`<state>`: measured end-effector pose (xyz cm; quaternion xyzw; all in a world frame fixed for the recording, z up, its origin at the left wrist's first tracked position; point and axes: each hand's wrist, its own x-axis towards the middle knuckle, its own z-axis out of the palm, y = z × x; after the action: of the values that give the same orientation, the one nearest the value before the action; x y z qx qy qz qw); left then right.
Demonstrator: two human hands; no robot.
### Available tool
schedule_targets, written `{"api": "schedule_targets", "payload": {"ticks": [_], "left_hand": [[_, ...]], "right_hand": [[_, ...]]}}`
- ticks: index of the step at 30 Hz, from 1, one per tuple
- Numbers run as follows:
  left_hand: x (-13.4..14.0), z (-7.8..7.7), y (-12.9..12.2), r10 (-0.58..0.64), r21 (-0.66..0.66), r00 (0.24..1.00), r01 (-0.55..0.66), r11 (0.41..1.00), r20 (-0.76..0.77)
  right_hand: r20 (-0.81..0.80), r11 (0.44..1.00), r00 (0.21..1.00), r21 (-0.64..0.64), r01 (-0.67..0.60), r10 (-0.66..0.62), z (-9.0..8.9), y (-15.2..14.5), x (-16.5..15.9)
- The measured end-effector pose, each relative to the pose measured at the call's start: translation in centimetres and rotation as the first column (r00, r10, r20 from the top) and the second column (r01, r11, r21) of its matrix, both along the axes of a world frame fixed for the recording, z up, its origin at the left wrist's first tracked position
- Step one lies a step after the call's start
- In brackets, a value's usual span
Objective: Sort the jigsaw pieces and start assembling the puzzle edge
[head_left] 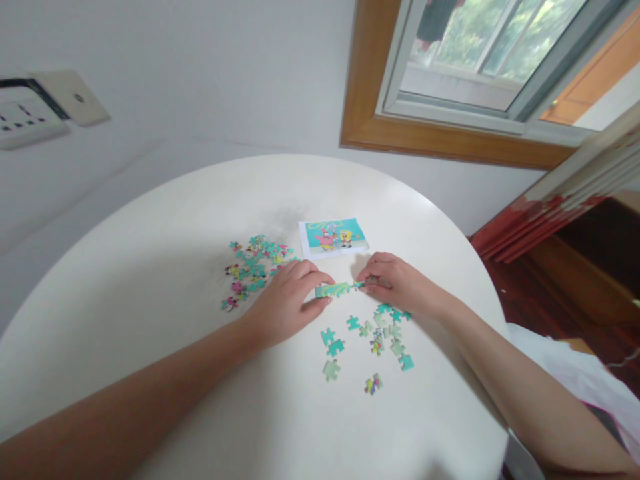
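A short joined strip of teal and yellow-green puzzle pieces lies on the white table between my hands. My left hand has its thumb and fingers around the strip's left end. At the strip's right end, my right hand pinches a small teal puzzle piece, close against the strip; whether they interlock I cannot tell. Just beyond the hands lies a reference picture with cartoon figures on a teal background. A heap of mixed puzzle pieces is left of the picture, partly behind my left hand.
Several loose green and teal puzzle pieces are scattered nearer me, below my right hand. The round white table meets a wall with a socket. A wood-framed window and a red-and-white curtain stand at the right.
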<state>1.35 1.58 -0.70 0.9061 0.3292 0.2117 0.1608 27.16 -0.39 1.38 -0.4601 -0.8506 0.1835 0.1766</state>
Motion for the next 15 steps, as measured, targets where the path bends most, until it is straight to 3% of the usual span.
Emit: {"api": "schedule_targets", "payload": {"ticks": [15], "left_hand": [[-0.13,-0.24,0.09,-0.001,0.013,1.0,0.001,1.0,-0.001]], "right_hand": [[-0.004,1.0,1.0,-0.01,0.013,-0.013,0.19,-0.08,-0.03]]}}
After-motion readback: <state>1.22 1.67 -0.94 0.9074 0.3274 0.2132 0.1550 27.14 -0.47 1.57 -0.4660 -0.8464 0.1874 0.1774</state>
